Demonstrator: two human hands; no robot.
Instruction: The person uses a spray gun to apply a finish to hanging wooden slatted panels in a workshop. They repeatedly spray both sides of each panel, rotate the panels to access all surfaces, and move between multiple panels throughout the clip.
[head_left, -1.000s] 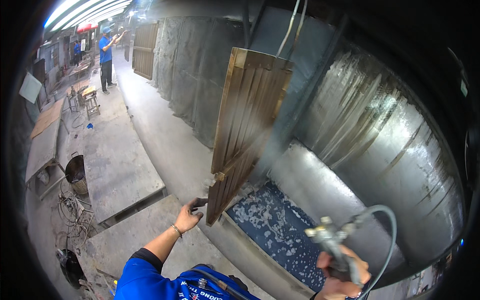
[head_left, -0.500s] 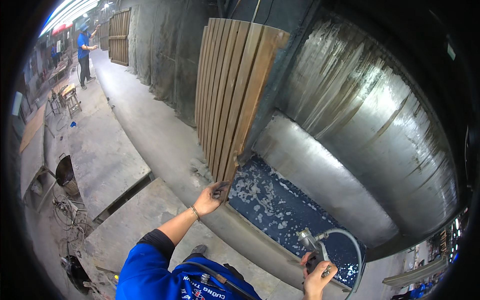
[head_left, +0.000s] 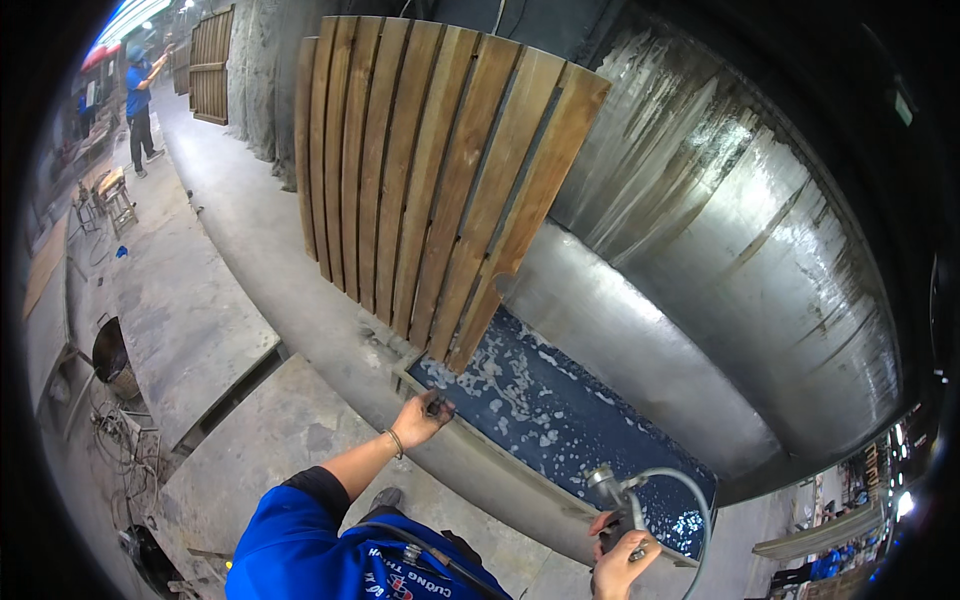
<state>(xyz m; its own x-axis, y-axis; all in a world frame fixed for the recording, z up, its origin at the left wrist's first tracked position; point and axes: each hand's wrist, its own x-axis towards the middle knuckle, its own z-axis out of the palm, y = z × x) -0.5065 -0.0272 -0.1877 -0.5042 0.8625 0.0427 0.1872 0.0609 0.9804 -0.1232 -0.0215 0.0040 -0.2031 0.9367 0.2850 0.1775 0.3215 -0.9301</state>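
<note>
A slatted brown wooden panel (head_left: 400, 170) hangs upright in front of me, its broad side facing me. Just below its lower corner, and apart from it, is my left hand (head_left: 420, 424). The fingers there are curled and dark; what they hold, if anything, I cannot make out. On the right, my right hand (head_left: 622, 565) grips a spray gun (head_left: 622, 510) by its handle. A grey hose (head_left: 704, 500) loops from the gun down past that hand. The gun is held over the near edge of the water trough.
Dark, foam-flecked water fills a trough (head_left: 540, 430) below a wet metal sheet wall (head_left: 740, 230). Grey slabs (head_left: 280, 440) lie at left, beside a dark pan (head_left: 112, 345). Far left, another person (head_left: 139, 100) stands near another slatted panel (head_left: 210, 65).
The wooden panel has swung from nearly edge-on to broadside. My left hand has come off its lower edge. The spray gun stays in my right hand.
</note>
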